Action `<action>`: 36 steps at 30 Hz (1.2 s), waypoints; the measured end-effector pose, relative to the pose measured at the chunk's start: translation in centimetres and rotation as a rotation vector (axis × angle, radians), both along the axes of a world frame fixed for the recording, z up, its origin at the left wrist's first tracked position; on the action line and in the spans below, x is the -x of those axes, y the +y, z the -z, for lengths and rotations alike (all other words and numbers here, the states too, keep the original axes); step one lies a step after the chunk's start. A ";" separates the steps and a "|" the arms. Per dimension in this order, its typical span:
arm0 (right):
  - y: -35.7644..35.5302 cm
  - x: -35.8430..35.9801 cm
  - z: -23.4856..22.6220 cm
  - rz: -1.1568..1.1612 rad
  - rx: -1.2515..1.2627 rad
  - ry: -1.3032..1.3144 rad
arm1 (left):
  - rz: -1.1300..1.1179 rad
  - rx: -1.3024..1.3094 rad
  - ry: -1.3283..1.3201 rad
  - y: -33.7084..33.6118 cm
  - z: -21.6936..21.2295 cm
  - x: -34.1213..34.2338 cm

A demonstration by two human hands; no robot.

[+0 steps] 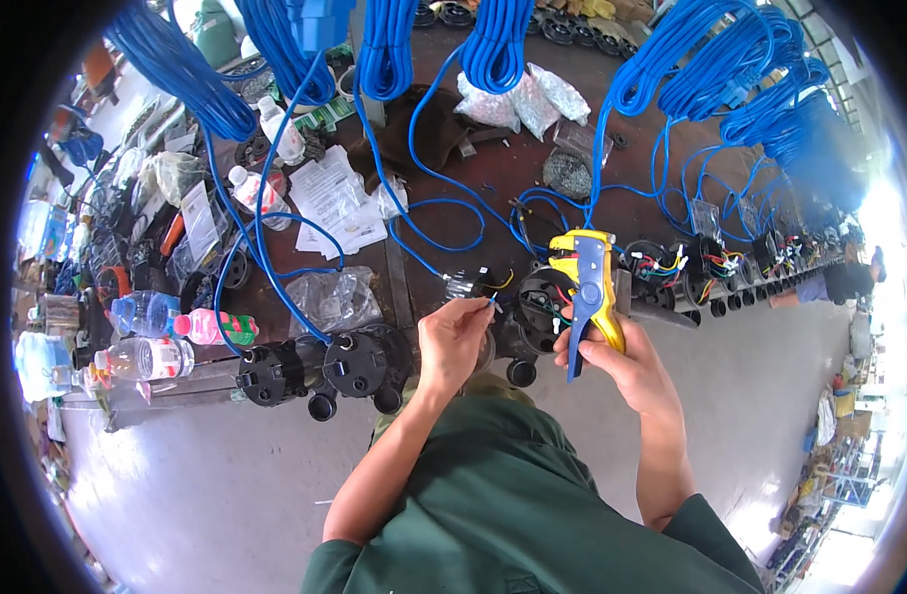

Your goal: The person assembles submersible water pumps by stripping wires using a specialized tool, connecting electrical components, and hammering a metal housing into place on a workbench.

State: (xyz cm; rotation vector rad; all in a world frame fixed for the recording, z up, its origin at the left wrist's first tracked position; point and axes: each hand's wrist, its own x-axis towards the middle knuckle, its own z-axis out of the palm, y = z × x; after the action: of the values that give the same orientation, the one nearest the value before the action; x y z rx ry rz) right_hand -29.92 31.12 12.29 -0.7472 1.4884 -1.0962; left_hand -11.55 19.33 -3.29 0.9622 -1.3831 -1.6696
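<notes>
In my right hand (627, 364) is a yellow and blue wire stripper (592, 287), held upright with its jaws pointing away from me. My left hand (455, 342) pinches the end of a thin wire (494, 300) between thumb and fingertips. Just beyond those fingers lies a small dark part with pale prongs (465, 284), from which a yellow wire curls. Behind the stripper, an open black round housing (545, 302) shows wires inside. Two closed black housings (358, 364) with blue cables sit at the bench edge to the left.
Coiled blue cables (386, 49) hang above the brown bench (439, 223). Plastic bottles (147, 315), papers (337, 198) and a clear bag (335, 297) lie to the left. Several open housings with coloured wires (661, 265) line the right edge. Bags of small pale pieces (523, 99) rest at the back.
</notes>
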 end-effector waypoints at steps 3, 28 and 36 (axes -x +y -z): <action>-2.3 1.6 0.3 -0.060 0.034 0.280 | -0.015 -0.109 0.045 0.1 0.0 0.2; -8.2 -3.5 8.3 -0.242 0.460 1.130 | -0.110 -0.133 0.179 1.4 0.7 0.2; -7.7 -4.7 7.6 -0.349 0.641 1.197 | 0.127 -0.234 -0.103 -0.2 -4.3 -3.8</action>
State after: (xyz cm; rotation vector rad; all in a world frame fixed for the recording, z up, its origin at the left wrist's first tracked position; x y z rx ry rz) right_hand -25.26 23.44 4.65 -2.2992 1.8000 -0.8437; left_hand -7.78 19.17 1.02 1.1251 -1.3610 -1.9332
